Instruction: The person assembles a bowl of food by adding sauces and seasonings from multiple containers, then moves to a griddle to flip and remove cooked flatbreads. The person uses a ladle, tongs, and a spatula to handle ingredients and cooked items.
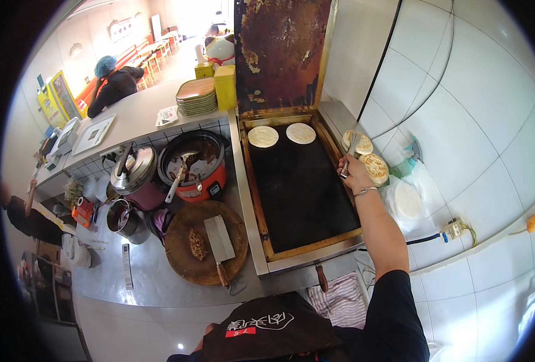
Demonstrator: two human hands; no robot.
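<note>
My right hand (354,171) is closed around the handle of a metal spatula or tongs (351,147), whose far end lies over a browned flatbread (362,144) at the griddle's right. Just beyond my fingers sits a second browned flatbread (374,169), which looks stacked on others. On the dark griddle plate (303,199) two pale flatbreads (263,136) (301,133) lie near the back edge, apart from each other. The stained griddle lid (281,54) stands raised behind them. Of my left hand, only a sliver of skin (208,329) shows beside the apron; its fingers are hidden.
Left of the griddle, a round chopping board (177,267) holds a cleaver (220,237) and chopped filling (198,245). Behind are a red cooker (199,190) with a ladle and a lidded pressure cooker (134,172). A plastic bag (403,203) and spray bottle (414,151) stand right. Two people are beyond.
</note>
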